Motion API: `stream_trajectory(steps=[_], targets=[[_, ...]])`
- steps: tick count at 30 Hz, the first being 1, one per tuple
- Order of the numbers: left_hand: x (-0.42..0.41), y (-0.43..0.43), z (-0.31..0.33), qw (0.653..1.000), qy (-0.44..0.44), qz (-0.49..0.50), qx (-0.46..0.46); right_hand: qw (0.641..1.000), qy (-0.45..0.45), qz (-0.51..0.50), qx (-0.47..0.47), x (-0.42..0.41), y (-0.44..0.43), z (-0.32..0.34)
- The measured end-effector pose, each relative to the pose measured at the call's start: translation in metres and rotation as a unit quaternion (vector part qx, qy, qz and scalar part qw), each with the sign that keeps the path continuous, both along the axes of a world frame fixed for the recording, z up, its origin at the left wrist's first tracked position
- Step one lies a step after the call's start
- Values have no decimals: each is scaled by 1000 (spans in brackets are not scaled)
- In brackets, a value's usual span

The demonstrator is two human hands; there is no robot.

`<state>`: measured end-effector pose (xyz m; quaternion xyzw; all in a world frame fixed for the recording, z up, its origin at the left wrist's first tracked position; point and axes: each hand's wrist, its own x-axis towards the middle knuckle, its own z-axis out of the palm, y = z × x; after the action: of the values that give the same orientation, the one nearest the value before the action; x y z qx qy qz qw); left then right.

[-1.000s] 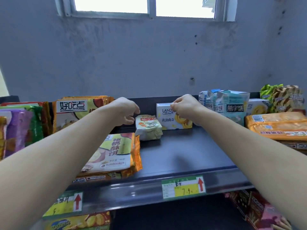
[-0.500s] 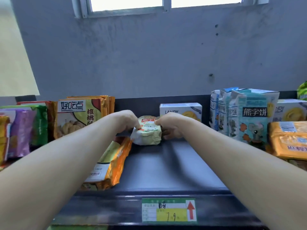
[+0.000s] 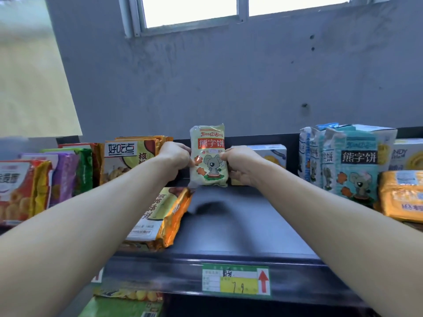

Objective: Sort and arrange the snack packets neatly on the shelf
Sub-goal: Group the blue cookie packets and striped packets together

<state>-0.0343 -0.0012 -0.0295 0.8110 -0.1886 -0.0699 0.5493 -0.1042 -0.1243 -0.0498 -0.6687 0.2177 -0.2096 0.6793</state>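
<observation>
Head view: the pale green koala packet (image 3: 209,156), which half a second before lay slumped on its side, now stood upright at 12 o'clock on the shelf (image 3: 240,225), face forward. The left hand (image 3: 177,160) and right hand (image 3: 240,165) each had a grip pinching 1 side edge. Judging by this, it was ready to join its teal koala packets (image 3: 357,170) at 3 o'clock.

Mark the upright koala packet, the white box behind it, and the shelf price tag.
koala packet (image 3: 209,156), head view, front face.
white box (image 3: 272,152), head view, front panel.
price tag (image 3: 235,281), head view, middle of label.
</observation>
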Motion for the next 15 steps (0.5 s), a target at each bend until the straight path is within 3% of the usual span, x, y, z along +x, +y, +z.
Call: stream_trajectory(steps=[7, 15], targets=[[-20, 6, 12, 992, -21, -51, -116, 993, -76, -46, -74, -32, 8, 13], [-62, -2, 21, 962, 15, -162, -218, 979, -108, -135, -110, -89, 14, 26]])
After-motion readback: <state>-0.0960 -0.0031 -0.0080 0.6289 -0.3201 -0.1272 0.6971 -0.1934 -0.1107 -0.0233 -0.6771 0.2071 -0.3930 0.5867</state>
